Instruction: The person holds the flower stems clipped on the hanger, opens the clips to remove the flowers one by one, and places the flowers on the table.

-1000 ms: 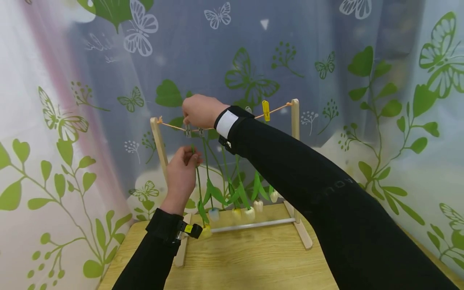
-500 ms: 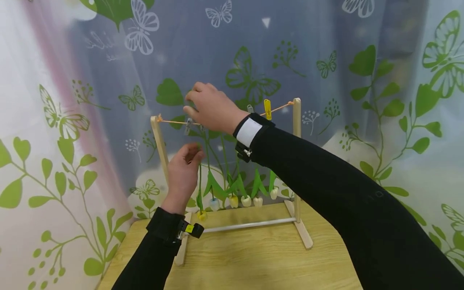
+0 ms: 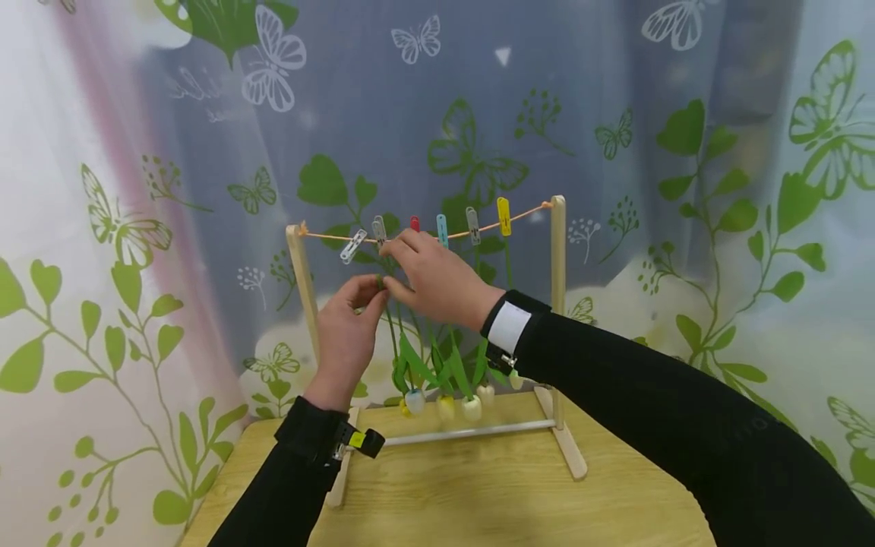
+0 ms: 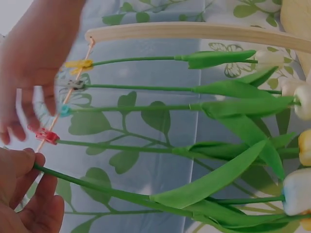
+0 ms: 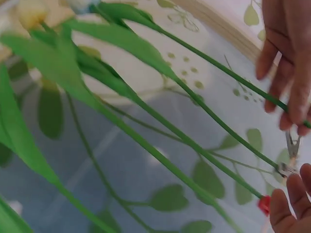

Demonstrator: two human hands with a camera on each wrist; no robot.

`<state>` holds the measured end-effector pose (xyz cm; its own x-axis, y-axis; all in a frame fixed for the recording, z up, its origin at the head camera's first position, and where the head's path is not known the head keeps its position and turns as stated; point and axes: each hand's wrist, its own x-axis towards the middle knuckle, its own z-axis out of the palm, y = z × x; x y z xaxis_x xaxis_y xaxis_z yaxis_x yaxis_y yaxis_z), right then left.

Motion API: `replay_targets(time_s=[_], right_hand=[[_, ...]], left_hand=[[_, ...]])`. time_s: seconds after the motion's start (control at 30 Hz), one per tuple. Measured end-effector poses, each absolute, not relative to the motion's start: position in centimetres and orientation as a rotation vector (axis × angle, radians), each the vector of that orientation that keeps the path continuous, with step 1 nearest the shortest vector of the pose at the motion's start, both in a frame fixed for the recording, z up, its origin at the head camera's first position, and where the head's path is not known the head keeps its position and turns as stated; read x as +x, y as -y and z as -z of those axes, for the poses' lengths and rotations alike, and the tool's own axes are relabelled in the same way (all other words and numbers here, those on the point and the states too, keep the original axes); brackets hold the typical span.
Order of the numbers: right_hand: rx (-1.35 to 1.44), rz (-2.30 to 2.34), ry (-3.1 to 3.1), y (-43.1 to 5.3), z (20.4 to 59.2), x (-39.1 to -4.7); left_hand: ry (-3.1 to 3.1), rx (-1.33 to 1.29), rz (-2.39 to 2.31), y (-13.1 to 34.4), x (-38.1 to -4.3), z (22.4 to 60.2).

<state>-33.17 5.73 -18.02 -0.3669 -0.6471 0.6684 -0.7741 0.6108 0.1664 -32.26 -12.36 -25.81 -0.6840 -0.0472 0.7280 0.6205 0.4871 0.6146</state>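
Note:
My left hand point(image 3: 345, 327) pinches the upper end of a green tulip stem point(image 4: 92, 185) between thumb and fingers, just below the rope. This tulip hangs head down; its yellow bloom point(image 3: 405, 408) is partly behind a pale blue tulip point(image 3: 415, 400). My right hand point(image 3: 440, 277) is beside the left fingertips, its fingers extended in front of the rope, with nothing visibly held. A tilted grey clothespin point(image 3: 354, 246) sits on the orange rope point(image 3: 321, 237) to the left. Beside it, an upright grey clothespin point(image 3: 379, 229) is attached to the rope.
Red point(image 3: 415, 222), light blue point(image 3: 442, 229), grey point(image 3: 473, 225) and yellow clothespins point(image 3: 503, 216) line the rope farther right, with several tulips hanging below. The rope joins two wooden posts point(image 3: 558, 258) standing on a wooden table point(image 3: 472, 486). A patterned curtain point(image 3: 588, 68) hangs behind.
My right hand has left the tilted clothespin, moving right and down to the left fingertips. The left hand has shifted slightly right with the tulip, whose bloom swung right behind the pale blue one.

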Motion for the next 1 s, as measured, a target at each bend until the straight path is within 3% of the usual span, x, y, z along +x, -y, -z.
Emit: replay_targets(time_s=[0.43, 1.0], right_hand=[[1.13, -0.607, 2.437, -6.9, 24.7, -33.2], [1.098, -0.635, 2.469, -8.7, 28.5, -33.1]], left_hand=[[1.979, -0.523, 1.264, 11.6, -31.3, 25.1], [1.807, -0.642, 1.558, 10.9, -30.5, 23.9]])
